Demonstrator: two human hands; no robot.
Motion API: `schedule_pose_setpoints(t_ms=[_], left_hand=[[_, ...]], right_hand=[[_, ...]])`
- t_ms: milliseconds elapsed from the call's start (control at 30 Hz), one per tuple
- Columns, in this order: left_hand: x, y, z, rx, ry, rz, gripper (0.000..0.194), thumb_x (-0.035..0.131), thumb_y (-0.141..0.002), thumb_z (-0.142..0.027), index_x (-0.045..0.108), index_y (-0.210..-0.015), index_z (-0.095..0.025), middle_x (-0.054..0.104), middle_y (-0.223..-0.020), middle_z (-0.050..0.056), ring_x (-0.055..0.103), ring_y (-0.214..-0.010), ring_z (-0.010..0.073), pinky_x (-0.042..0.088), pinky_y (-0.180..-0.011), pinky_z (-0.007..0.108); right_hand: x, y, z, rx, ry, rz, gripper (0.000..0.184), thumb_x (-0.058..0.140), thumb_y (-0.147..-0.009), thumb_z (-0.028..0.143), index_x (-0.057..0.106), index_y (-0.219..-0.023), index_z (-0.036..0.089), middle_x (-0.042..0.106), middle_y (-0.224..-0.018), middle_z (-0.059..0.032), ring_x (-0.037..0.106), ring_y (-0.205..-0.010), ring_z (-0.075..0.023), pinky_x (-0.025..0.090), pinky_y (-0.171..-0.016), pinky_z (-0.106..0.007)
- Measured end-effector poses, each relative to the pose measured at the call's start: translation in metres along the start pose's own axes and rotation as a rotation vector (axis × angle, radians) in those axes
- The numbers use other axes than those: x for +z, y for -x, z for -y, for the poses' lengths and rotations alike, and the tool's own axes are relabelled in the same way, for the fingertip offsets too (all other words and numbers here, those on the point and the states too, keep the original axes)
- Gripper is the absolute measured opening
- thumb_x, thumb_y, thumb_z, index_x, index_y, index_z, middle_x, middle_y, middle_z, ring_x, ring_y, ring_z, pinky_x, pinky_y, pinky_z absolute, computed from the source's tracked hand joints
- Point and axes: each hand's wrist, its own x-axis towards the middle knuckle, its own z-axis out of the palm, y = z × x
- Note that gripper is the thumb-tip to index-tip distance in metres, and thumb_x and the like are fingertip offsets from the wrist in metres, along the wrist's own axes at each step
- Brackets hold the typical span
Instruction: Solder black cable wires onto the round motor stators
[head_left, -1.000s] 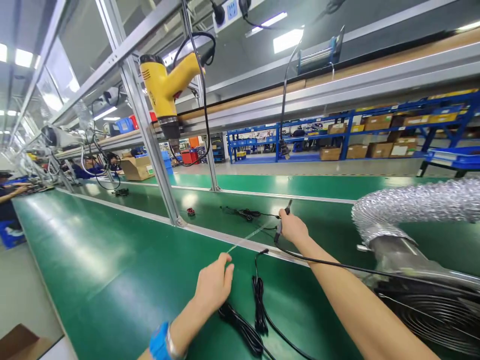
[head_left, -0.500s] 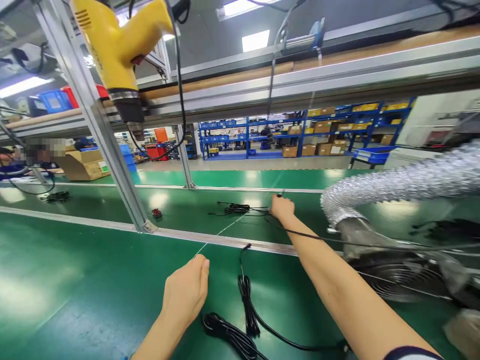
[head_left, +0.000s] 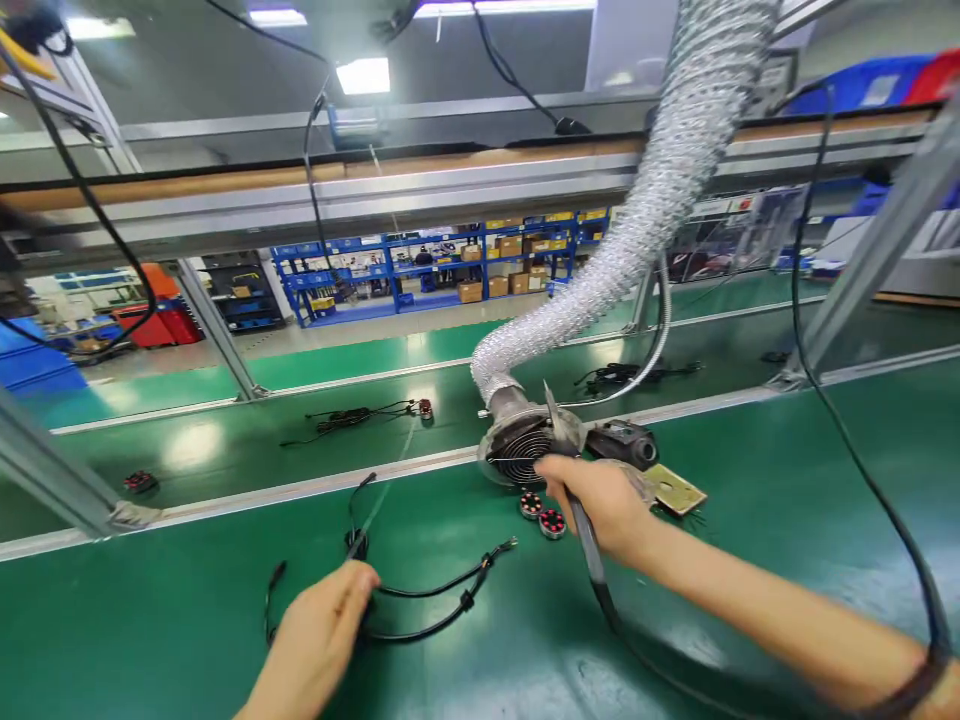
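Observation:
My right hand [head_left: 600, 505] is closed around the dark handle of a soldering iron [head_left: 587, 540]. Its pointed end rises above my fingers, in front of the round fan; its cord hangs below and trails right. My left hand [head_left: 319, 630] is pinched at the lower left, with a thin grey piece at its fingertips that I cannot make out. Beside and behind that hand lie black cables [head_left: 435, 632] with stripped-looking ends on the green bench. Two round parts with red dots [head_left: 553, 523] lie below the fan.
A round fan [head_left: 517, 455] with a silver flexible duct [head_left: 600, 290] stands ahead of my right hand. To its right are a black device [head_left: 626, 443] and a yellow pad in a tray [head_left: 679, 490]. Metal posts [head_left: 214, 330] and a rail cross the bench. More cables [head_left: 352, 418] lie behind.
My view has turned right. My right hand has left the far strip by the cable bundle and now holds the soldering iron near the fan. My left hand stays pinched, now beside the cables.

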Motion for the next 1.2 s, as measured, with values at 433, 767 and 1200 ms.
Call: schedule_pose_setpoints(t_ms=[433, 767, 1200], left_hand=[[0.077, -0.100, -0.169, 0.169, -0.225, 0.216, 0.040, 0.042, -0.092, -0.018, 0.056, -0.130, -0.016, 0.072, -0.116, 0.017, 0.068, -0.108, 0.0314, 0.052, -0.088, 0.044], [0.071, -0.030, -0.148, 0.065, -0.080, 0.299, 0.039, 0.036, -0.097, -0.025, 0.054, -0.131, -0.023, 0.073, -0.114, 0.007, 0.068, -0.104, 0.0249, 0.050, -0.089, 0.037], [0.081, -0.021, -0.135, 0.110, 0.073, 0.398, 0.037, 0.036, -0.098, -0.042, 0.065, -0.107, -0.022, 0.075, -0.087, 0.005, 0.069, -0.083, 0.0262, 0.048, -0.071, 0.034]], right_hand=[[0.078, 0.071, -0.023, 0.033, -0.230, -0.125, 0.028, 0.059, -0.097, 0.033, 0.059, -0.118, 0.015, 0.062, -0.116, -0.0079, 0.065, -0.096, -0.0200, 0.057, -0.080, -0.039], [0.038, 0.118, -0.003, -0.123, -0.470, -0.098, 0.047, 0.064, -0.069, 0.016, 0.045, -0.113, 0.019, 0.062, -0.118, -0.0175, 0.063, -0.107, -0.0307, 0.055, -0.086, -0.048], [0.056, 0.120, 0.015, -0.155, -0.571, -0.032, 0.040, 0.056, -0.081, 0.015, 0.043, -0.119, 0.017, 0.061, -0.117, -0.0202, 0.065, -0.109, -0.0266, 0.058, -0.085, -0.039]])
